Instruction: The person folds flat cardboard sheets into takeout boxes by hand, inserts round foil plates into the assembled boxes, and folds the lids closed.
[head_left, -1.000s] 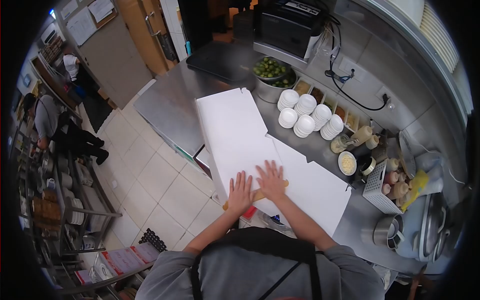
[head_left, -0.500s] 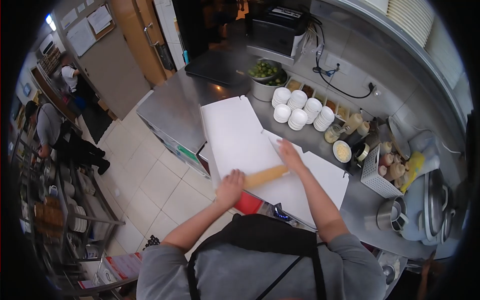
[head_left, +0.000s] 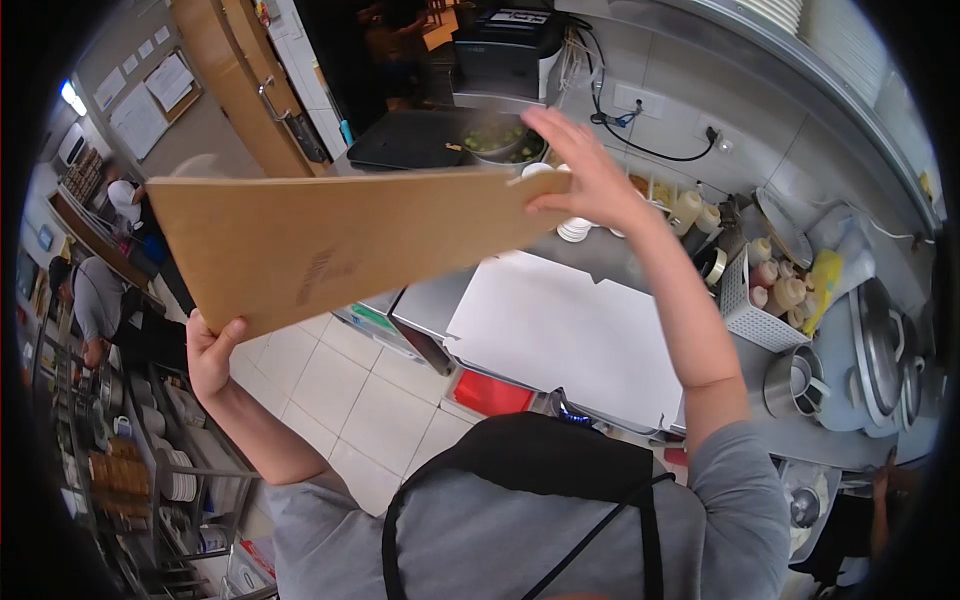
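Note:
A brown cardboard sheet (head_left: 330, 250) with faint dark print is lifted over the counter, tilted. My left hand (head_left: 210, 355) is closed on its lower left corner, thumb in front. At the sheet's narrow right end, my right hand (head_left: 590, 175) has its thumb against the brown face, with the edge in the crook and the other fingers stretched above. Beneath lies a white cardboard piece (head_left: 570, 330) with notched edges, flat on the steel counter (head_left: 420, 310). Whether the two pieces are joined cannot be seen.
Behind the sheet are a bowl of green produce (head_left: 495, 140), partly hidden white dishes (head_left: 573, 230) and a printer (head_left: 505, 50). To the right stand a white basket (head_left: 755, 310) of bottles and metal pots (head_left: 793, 380). Another person (head_left: 100, 300) works at the left shelves.
Both hands have risen and spread apart, lifting the cardboard off the counter so its brown side shows. The white piece below is now uncovered and lies farther right.

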